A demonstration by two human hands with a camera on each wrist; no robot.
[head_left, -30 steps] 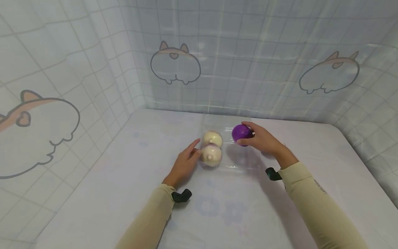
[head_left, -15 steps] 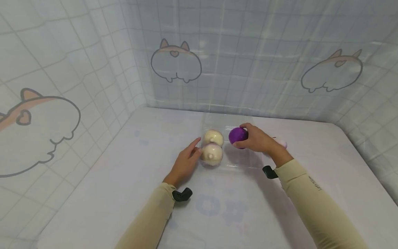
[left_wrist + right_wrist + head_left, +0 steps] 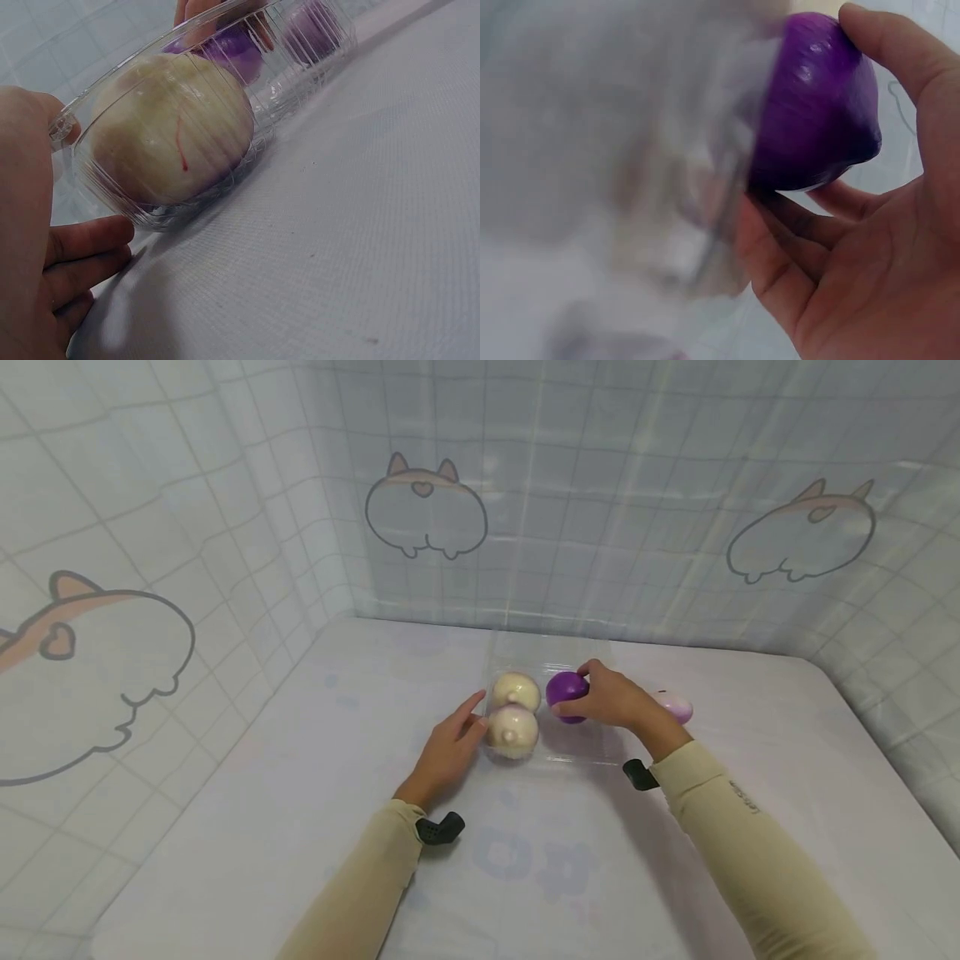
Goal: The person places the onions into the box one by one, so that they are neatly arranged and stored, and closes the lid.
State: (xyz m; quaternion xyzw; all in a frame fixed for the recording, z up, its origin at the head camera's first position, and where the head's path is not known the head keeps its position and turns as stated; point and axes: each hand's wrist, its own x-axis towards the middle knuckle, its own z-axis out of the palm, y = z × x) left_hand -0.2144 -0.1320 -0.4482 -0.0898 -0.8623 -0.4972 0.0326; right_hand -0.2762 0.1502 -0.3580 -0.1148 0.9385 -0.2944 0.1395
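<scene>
A clear plastic container lies mid-table with two white onions in its left side. My right hand grips a purple onion and holds it in the container beside the far white onion. In the right wrist view the thumb and fingers curl round the purple onion. My left hand rests with straight fingers against the container's left wall. The left wrist view shows the near white onion through the ribbed container wall, with the purple onion behind it.
A pale pink-and-white onion lies on the table just right of my right hand. A white cloth covers the table, and gridded curtain walls close off the back and left.
My right hand has carried the purple onion leftward and down into the container beside the white onions. That uncovered the pink onion behind it. My left hand has stayed put.
</scene>
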